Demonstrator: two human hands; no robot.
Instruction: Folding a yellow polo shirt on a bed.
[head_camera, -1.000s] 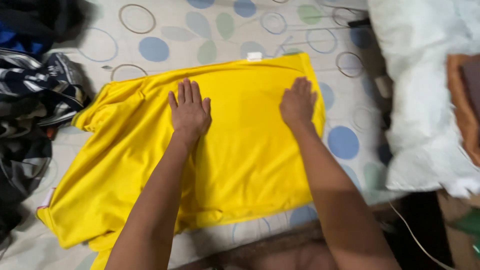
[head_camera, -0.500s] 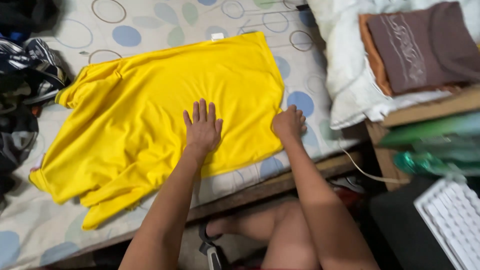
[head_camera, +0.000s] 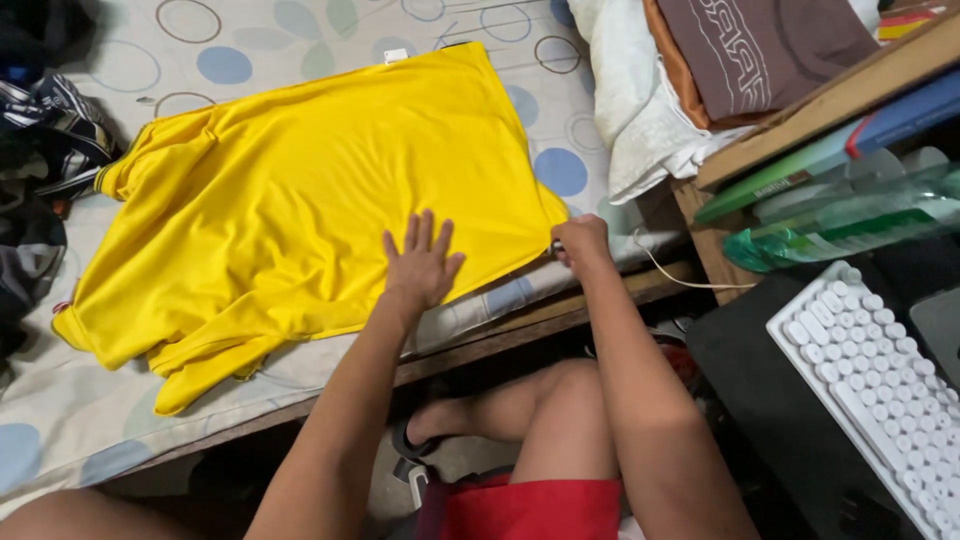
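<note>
yellow shirt (head_camera: 300, 190) spread flat on bed sheet (head_camera: 60, 420), long axis slanting left-right | left hand (head_camera: 420, 265) laid open on near hem | right hand (head_camera: 580, 243) closed, apparently pinching right corner

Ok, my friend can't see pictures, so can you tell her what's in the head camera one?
A person's left hand lies flat on a yellow shirt spread on a bed sheet with circle patterns, while the right hand pinches the shirt's near corner. Dark clothes lie to the left; a white keyboard sits to the right.
</note>
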